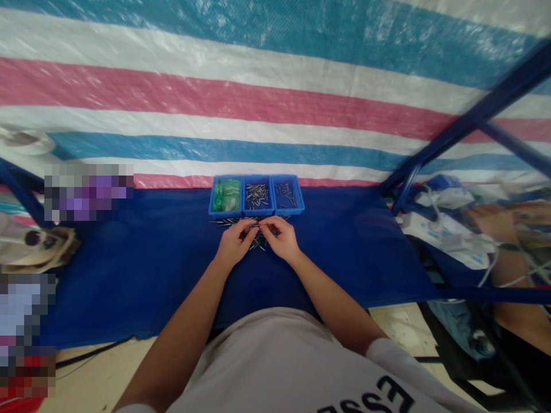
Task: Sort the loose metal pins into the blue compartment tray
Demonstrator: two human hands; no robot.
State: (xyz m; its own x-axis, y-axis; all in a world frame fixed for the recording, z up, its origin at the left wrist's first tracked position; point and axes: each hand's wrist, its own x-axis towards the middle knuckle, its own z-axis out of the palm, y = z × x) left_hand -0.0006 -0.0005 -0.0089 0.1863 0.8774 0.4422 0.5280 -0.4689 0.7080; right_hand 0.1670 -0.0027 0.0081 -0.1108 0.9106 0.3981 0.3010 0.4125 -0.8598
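Metal pins (257, 240), small, thin and too many to count, lie loose on the blue cloth (150, 269) near its far edge, just in front of 3 blue trays set side by side. 2 bare hands meet over this scatter. Left hand (232, 244): fingers curled, tips pressed together in a pinch on what looks like 1 pin, though this is too small to tell for sure. Right hand (282, 236): fingertips likewise pinched at the same spot, touching or almost touching the left. Left tray (225, 197) holds green pieces; middle tray (257, 197) and right tray (287, 195) hold more grey pins. Striped tarpaulin (258, 103) rises behind the far edge. Shirt lettering (379, 398) is cut off by the frame; only "ESS" shows.
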